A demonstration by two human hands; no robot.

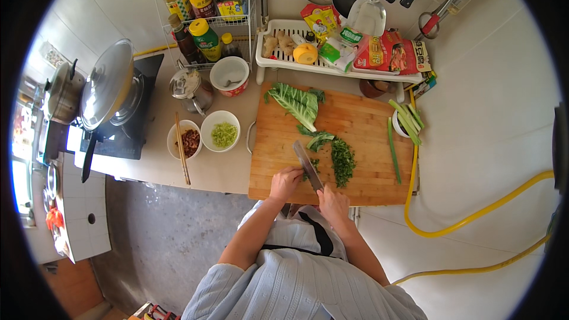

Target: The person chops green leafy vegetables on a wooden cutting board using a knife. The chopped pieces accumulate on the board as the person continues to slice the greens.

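My right hand (333, 206) grips the handle of a kitchen knife (307, 166), its blade slanting up and left over the wooden cutting board (278, 151). My left hand (286, 183) holds down a small bunch of leafy greens (305, 176) close against the blade, partly hidden by fingers and knife. Right of the blade lies a heap of finely chopped greens (343, 162). Beyond the blade's tip is a loose piece of green leaf (320, 141). A larger leaf with a pale rib (295, 103) rests at the board's far side.
Left of the board stand a bowl of chopped pale-green vegetable (220, 131) and a bowl of brown minced food (191, 142) with chopsticks (182, 151) across it. Green stalks (406, 118) lie over a small bowl at right. Behind is a white rack (284, 63); a wok (109, 84) sits far left.
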